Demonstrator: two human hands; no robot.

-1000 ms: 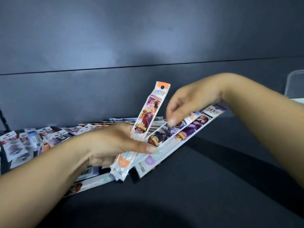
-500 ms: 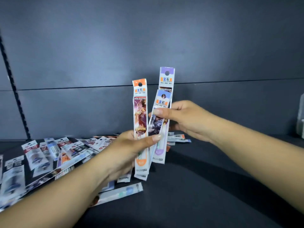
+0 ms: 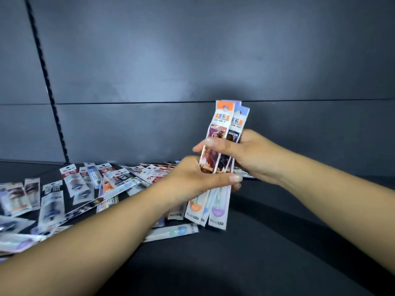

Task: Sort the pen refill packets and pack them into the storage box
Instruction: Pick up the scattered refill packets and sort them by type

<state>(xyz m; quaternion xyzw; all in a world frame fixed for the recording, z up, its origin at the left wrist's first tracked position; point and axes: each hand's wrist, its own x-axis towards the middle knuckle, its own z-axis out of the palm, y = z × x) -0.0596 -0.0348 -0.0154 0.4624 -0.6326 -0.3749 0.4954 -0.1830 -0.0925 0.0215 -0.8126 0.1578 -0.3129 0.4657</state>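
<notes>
Both hands hold a small bunch of packets (image 3: 222, 150) upright above the tabletop (image 3: 277, 242). The left hand (image 3: 198, 178) wraps its fingers around the bunch low down, and the right hand (image 3: 241, 152) pinches it higher. The person should tap the ends even. No box shows.

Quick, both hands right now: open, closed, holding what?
Left hand: closed around the lower part of the upright bundle of refill packets.
Right hand: closed around the same bundle higher up, thumb across the front.
</notes>
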